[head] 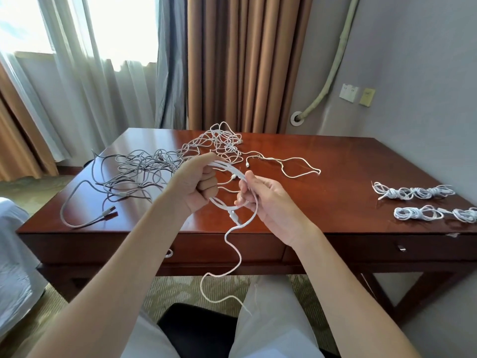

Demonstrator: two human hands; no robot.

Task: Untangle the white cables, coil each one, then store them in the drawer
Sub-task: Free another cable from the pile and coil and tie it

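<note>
Cable in hand (233, 200): white, thin, partly looped, held above the counter (335, 177); tail hangs toward the floor.
Handling: judged light and limp, prone to snagging; best taken at the loops.
Left hand (198, 187): grip closed round the loops.
Right hand (268, 200): strand pinched.
Tangle (180, 158): unsorted, on the counter.
Coiled cables (415, 192): far right.

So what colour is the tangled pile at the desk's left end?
Grey, unlike the white cables; seen in the head view.

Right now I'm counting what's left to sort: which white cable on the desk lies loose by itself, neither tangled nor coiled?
The single white cable right of the tangled pile: it lies loose in open curves, while the finished coils sit bundled at the far right.
</note>
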